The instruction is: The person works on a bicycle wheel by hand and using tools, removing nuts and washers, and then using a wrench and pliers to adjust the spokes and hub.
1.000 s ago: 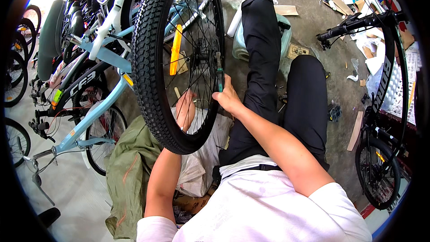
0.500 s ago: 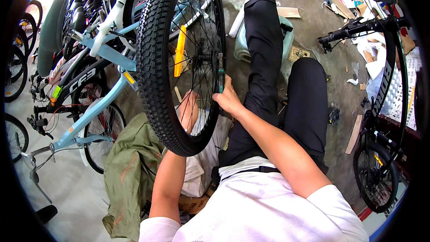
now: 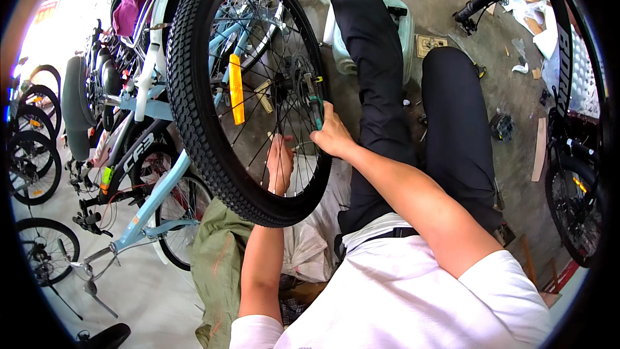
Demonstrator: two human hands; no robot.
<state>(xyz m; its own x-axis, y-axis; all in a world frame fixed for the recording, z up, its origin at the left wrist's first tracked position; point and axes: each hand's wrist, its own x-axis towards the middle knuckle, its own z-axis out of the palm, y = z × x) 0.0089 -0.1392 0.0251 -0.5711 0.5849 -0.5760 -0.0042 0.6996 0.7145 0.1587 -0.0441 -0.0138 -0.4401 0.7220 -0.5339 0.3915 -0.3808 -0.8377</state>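
Observation:
A bicycle wheel [image 3: 186, 100] with a knobby black tyre stands upright in front of me, with an orange reflector [image 3: 236, 90] among its spokes. At the wheel's right side, my right hand [image 3: 333, 133] is closed on a teal-handled tool [image 3: 319, 116]. The tool points up toward the hub [image 3: 282, 84]; its exact kind is not clear. Behind the spokes, low in the wheel, is my left hand [image 3: 279, 167]. Its fingers look curled, and the spokes partly hide them, so I cannot see what they hold. My left forearm passes below the tyre's lower edge.
A light blue bicycle frame [image 3: 152, 200] and several other bicycles crowd the left. Green sacking [image 3: 223, 265] and a whitish sack [image 3: 313, 245] lie beneath the wheel. A translucent greenish container [image 3: 405, 42] sits by my leg. A black bicycle [image 3: 560, 90] stands right, near scattered cardboard and packaging.
The view has shifted, and the wheel now shows more of its spoked face and hub. The tool's handle leans more beside the hub. My left hand appears more fully behind the spokes.

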